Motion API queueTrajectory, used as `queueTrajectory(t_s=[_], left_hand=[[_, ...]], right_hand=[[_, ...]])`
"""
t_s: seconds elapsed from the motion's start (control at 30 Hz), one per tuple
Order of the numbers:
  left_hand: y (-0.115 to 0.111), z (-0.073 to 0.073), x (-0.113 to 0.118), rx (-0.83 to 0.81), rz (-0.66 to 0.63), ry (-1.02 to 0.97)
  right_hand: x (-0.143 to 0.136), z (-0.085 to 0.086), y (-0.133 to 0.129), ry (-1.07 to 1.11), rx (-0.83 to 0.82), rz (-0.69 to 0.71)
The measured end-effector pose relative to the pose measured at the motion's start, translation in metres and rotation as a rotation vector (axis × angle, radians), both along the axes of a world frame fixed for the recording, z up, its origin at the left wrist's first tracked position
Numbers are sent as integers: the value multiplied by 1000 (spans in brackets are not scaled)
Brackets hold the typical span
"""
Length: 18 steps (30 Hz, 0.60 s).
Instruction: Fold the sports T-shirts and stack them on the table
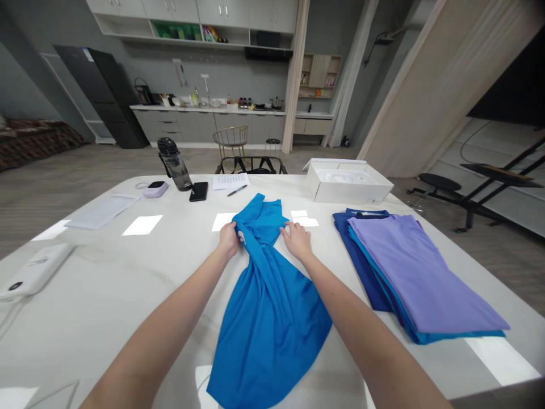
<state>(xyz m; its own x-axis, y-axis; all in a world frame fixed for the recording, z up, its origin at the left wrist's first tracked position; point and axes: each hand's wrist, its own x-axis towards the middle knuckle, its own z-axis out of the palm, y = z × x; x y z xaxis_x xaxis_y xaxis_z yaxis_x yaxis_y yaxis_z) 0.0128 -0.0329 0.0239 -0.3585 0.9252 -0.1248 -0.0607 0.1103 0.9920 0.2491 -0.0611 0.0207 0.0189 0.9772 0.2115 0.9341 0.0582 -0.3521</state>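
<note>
At the far left of the table (pixel 179 261) a white device (pixel 40 271) lies near the edge, its cable trailing off, with a paper (pixel 102 212) beyond it. The bottle (pixel 176 167) stands upright with the phone (pixel 198 191) flat just beside it; both sit toward the back, which seems to keep the front free for cloth. The left hand (pixel 229 240) pinches the left edge of the blue garment (pixel 272 318), which lies mid-table, gathered narrow between the hands and fanned wide toward the person. The right hand (pixel 297 240) has thumb and fingers closed on its right edge, level with the left; opposite grips probably let the gathered part be steered evenly. Behind and to the right sits the open box (pixel 347 184); nearer, the clothes pile (pixel 426 272) lies flat, apparently aside to leave room.
</note>
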Motion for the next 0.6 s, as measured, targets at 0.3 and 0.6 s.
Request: queueTrajectory(t_s=[0.3, 0.6], left_hand=[[-23, 27, -12, 386, -224, 1088], [7, 17, 47, 153, -316, 964]], right_hand=[[-6, -6, 2, -134, 43, 67], [-3, -6, 2, -119, 46, 36]])
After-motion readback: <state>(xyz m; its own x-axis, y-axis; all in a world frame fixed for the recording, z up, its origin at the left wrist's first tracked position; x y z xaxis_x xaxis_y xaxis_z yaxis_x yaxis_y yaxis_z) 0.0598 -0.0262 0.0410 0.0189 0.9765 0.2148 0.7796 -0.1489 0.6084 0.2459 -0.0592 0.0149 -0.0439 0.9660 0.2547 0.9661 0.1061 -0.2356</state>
